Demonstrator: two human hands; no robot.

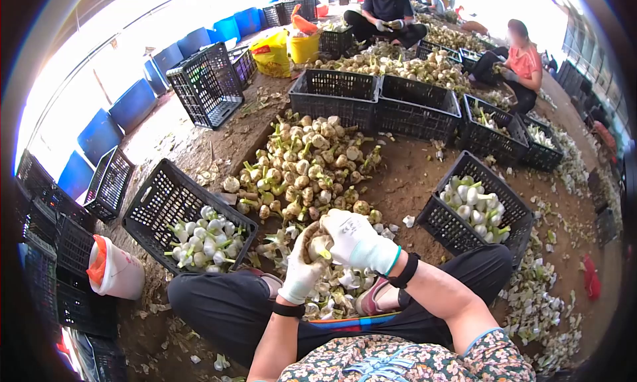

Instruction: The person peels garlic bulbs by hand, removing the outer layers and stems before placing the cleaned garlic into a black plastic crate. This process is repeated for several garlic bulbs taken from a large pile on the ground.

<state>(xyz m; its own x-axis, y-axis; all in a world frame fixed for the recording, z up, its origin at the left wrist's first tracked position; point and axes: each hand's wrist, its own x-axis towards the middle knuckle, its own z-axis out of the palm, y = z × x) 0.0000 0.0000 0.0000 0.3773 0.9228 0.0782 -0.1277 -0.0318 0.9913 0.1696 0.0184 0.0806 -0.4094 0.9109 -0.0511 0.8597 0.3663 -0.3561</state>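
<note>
Above papery peelings, the gloved left hand [302, 266] and right hand [355, 239] pinch a rounded garlic bulb [320, 247].

The small print on the right glove [358, 241] and yellow bag [271, 58] is illegible

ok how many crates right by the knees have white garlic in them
2: the left crate, just past the left knee, and the right crate, just past the right knee. Both are in plain view.
</note>
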